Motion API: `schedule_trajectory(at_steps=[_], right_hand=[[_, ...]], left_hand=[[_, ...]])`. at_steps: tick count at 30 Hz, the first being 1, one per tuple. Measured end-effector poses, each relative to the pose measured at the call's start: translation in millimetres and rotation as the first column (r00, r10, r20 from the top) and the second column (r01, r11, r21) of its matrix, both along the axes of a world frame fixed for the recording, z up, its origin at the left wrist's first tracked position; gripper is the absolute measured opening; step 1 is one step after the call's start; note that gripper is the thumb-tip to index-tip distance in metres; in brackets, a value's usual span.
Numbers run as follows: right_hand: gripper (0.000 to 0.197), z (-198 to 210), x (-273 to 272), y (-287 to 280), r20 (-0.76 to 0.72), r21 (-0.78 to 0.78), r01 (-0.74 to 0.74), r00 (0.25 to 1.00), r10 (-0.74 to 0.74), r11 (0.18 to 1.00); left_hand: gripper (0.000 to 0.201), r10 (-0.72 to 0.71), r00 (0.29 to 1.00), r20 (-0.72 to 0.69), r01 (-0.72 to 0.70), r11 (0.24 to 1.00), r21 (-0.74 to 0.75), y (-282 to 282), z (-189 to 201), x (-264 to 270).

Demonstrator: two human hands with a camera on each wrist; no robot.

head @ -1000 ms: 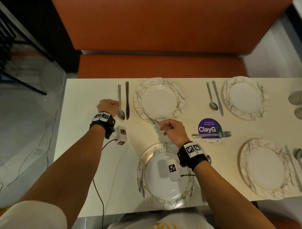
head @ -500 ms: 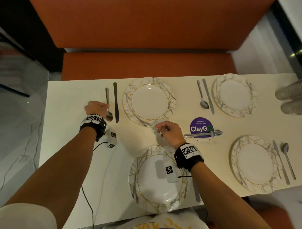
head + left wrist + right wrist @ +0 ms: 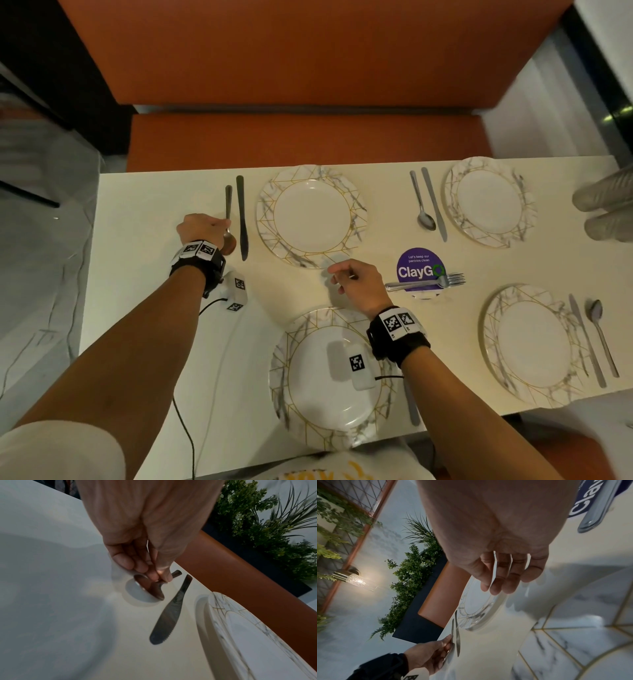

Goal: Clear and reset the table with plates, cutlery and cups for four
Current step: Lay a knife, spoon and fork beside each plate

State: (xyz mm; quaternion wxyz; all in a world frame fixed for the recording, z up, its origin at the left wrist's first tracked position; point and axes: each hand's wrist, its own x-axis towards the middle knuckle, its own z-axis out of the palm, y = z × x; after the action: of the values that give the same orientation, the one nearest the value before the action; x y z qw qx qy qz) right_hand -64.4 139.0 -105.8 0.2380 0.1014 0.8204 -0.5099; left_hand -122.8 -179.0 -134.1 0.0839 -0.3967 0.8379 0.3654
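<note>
My left hand (image 3: 226, 224) pinches the neck of a spoon (image 3: 227, 205) lying left of a knife (image 3: 242, 222), beside the far-left marble plate (image 3: 267, 212). The left wrist view shows my left hand (image 3: 159, 577) with thumb and fingers closed just above the spoon bowl (image 3: 149, 588), which touches the table next to the knife (image 3: 171, 614). My right hand (image 3: 337, 274) hovers between that plate and the near plate (image 3: 284, 377). In the right wrist view my right hand (image 3: 501, 588) has relaxed fingers and nothing shows in them.
Forks (image 3: 428, 282) lie on a purple ClayGo sticker (image 3: 419, 260). The far-right plate (image 3: 452, 205) and near-right plate (image 3: 489, 342) each have a spoon and a knife. Clear cups (image 3: 606, 195) lie at the right edge. An orange bench (image 3: 308, 137) runs behind the table (image 3: 154, 240).
The head view has shifted a little and the cups show more. My left hand stays on the spoon and my right hand holds about the same spot.
</note>
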Motion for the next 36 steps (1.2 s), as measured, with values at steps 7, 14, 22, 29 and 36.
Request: schedule_trajectory(at_steps=[7, 14, 22, 29, 36], right_hand=[[0.029, -9, 3, 4, -0.007, 0.006, 0.000, 1.000, 0.000, 1.000], [0.029, -15, 8, 9, -0.007, 0.021, -0.009, 1.000, 0.009, 1.000], [0.028, -18, 9, 19, 0.006, 0.024, -0.010, 1.000, 0.010, 1.000], [0.027, -10, 8, 34, -0.025, 0.007, 0.016, 1.000, -0.016, 1.000], [0.028, -7, 7, 84, -0.077, 0.057, 0.088, 0.994, -0.084, 0.994]], left_hand=[[0.024, 0.008, 0.995, -0.096, -0.009, 1.000, -0.004, 1, -3, 12], [0.026, 0.027, 0.998, -0.054, -0.029, 0.999, -0.039, 5, 0, 7], [0.024, 0.035, 0.995, -0.091, -0.038, 0.999, -0.034, 2, 0, 11], [0.031, -0.031, 0.966, -0.259, -0.001, 0.993, -0.120, 5, 7, 29], [0.022, -0.341, 0.845, -0.413, 0.310, 0.940, -0.143, 100, 15, 44]])
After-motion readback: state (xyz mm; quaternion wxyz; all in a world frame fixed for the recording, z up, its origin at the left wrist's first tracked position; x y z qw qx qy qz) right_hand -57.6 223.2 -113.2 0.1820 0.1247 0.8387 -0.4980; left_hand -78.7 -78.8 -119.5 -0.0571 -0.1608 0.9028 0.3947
